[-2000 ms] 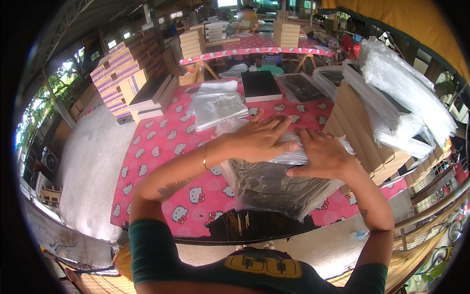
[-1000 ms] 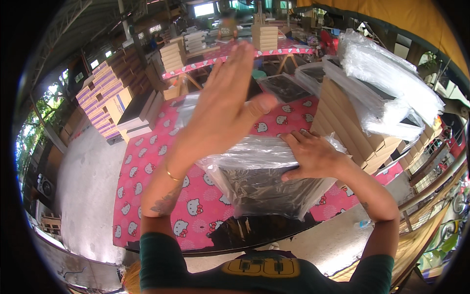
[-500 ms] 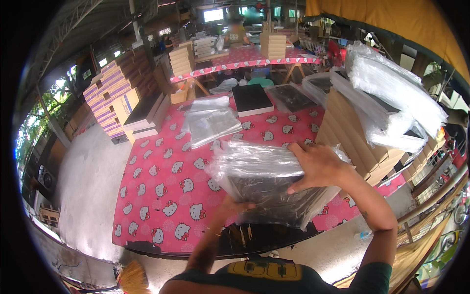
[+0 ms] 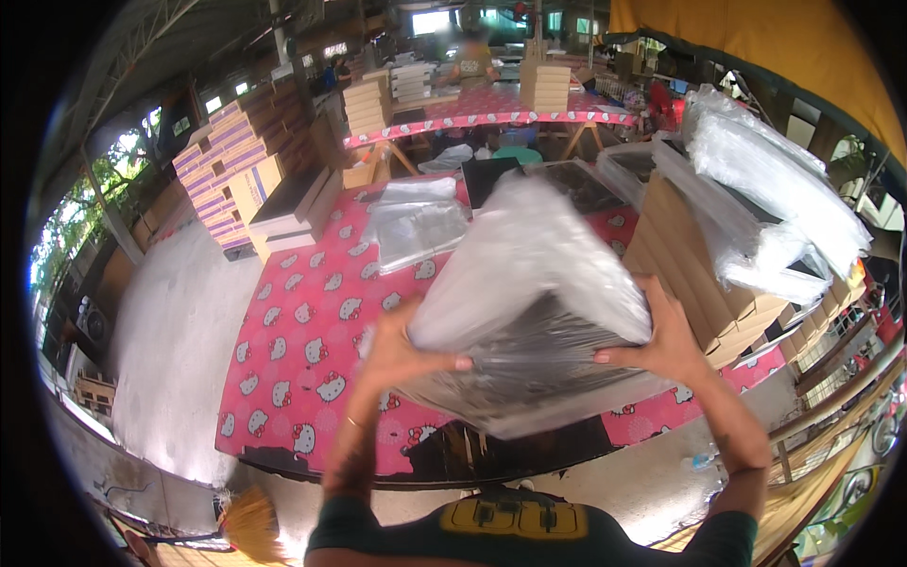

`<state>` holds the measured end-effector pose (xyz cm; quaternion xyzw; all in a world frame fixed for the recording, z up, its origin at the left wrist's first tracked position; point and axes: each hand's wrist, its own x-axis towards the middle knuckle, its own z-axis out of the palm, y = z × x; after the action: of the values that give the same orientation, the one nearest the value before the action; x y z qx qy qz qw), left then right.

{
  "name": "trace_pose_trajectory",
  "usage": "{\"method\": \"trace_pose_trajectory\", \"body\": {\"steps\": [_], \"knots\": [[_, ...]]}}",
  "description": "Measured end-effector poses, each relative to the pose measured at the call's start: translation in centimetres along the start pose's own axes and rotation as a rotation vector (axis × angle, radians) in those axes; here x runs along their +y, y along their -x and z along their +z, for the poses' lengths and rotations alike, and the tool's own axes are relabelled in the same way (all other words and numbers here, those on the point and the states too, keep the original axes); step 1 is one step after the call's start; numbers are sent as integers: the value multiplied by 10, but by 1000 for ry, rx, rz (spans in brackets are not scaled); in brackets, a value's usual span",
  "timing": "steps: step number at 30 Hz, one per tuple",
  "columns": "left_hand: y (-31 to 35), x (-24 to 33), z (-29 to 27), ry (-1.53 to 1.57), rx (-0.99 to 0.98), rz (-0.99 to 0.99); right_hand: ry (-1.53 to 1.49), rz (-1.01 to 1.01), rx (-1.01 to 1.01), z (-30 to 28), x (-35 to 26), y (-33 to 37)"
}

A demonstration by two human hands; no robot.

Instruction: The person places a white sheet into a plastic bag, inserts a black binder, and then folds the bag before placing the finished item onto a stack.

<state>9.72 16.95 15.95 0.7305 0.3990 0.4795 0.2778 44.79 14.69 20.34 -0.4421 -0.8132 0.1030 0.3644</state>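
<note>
A dark, flat, box-like piece wrapped in a clear plastic bag [image 4: 543,354] is held between my two hands above the near part of the table. My left hand [image 4: 404,348] grips its left side, thumb across the dark top. At the opposite side my right hand [image 4: 661,338] clasps it the same way; the fingers beneath are hidden. The loose end of the bag puffs up on the far side, blurred by motion. Behind it lie flat clear plastic bags [image 4: 416,231] and a black-topped box [image 4: 489,178], partly covered by the raised plastic.
Pink patterned cloth covers the table [image 4: 283,369], torn at its near edge. Brown cartons [image 4: 694,274] stand at the right, topped by plastic-wrapped pieces [image 4: 756,180]. Stacked boxes [image 4: 236,175] rise at the left. A person [image 4: 472,66] is at a farther table [image 4: 491,104].
My left hand has moved up from under the near edge to the package's left side. The package has turned, its corner now toward me, and the bag's loose end has billowed up.
</note>
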Motion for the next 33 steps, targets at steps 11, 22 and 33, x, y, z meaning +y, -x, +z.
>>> {"method": "trace_pose_trajectory", "body": {"steps": [11, 22, 33], "knots": [[-46, -41, 52, -851, -486, 254, -780, 149, 151, 113, 87, 45], [-45, -54, 49, -935, -611, 73, 303, 44, -560, 128, 29, -52], [-83, -82, 25, -1064, -150, 98, 344, -22, -450, 137, 43, -67]]}}
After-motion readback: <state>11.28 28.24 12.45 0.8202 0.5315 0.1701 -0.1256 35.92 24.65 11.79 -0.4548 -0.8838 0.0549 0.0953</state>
